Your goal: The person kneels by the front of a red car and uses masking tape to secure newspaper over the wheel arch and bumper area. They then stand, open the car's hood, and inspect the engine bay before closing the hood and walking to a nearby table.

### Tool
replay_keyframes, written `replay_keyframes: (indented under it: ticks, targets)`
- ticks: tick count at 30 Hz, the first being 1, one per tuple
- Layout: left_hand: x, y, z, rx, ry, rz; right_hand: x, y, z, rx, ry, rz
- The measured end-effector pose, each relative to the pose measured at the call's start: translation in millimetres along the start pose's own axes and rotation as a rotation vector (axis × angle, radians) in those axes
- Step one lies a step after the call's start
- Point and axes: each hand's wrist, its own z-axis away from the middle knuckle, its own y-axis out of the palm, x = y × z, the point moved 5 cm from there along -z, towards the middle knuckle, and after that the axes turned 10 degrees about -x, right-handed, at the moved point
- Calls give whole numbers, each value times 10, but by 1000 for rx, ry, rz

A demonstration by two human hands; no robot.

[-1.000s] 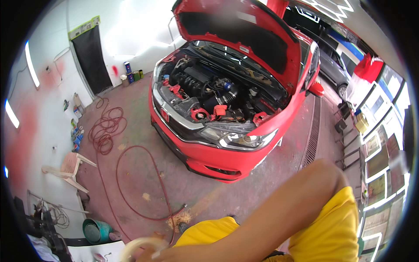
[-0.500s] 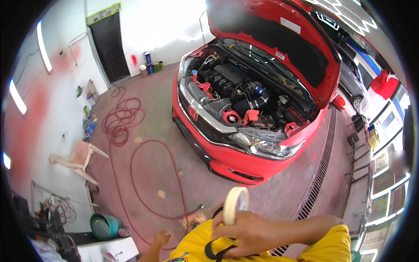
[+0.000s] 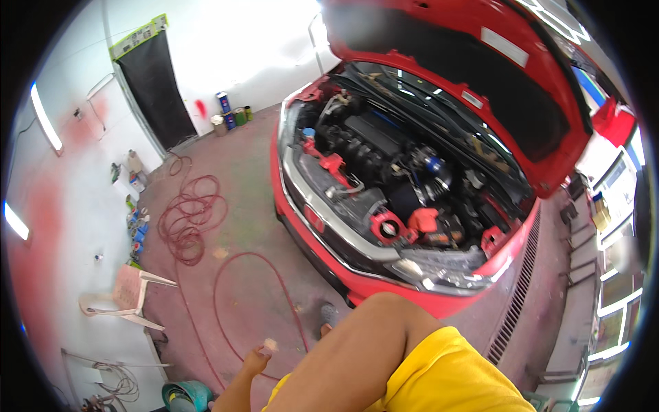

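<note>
My left hand hangs low at the left of my body, its fingers loosely apart. A pale patch shows behind its fingertips, seemingly a mark on the floor. My right arm, in a yellow sleeve, is bent sharply at the elbow across the lower middle. Its forearm runs down to the lower edge, where the right hand and anything in it are out of sight. Just ahead stands a red car with its hood raised and its engine bare. My grey shoe shows beside the elbow.
A red hose lies coiled and looped over the floor at left. A pale plastic chair stands by the left wall, with a green bucket nearer. Cans stand at the back wall. A floor grate runs along the right.
My right hand, which held a roll of masking tape and a black strap, has dropped out of view as the elbow swung up. The car looks larger and closer.
</note>
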Motion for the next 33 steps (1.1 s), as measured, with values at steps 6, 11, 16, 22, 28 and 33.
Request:
replay_keyframes:
  ticks: [6,11,16,22,28,33]
  targets:
    - [30,-1231,-744,-363,-55,93,-910,-1782,156,77,129,-151]
    - [-609,-1065,-1521,-217,-186,355,-1841,-2305,-331,10,190,-152]
    - [-271,-1816,-2141,-145,-263,-36,-2971,-2617,-775,-28,109,-287]
    - [75,-2674,-4285,-52,-88,-184,-4374,-2973,-1451,-52,124,-287]
    - [-1163,-3545,-6028,93,21,-123,-5501,-3622,-1942,-144,324,-263]
    - [-1420,-4264,-7521,-87,139,-52,-6013,-4610,-1822,-298,633,-507]
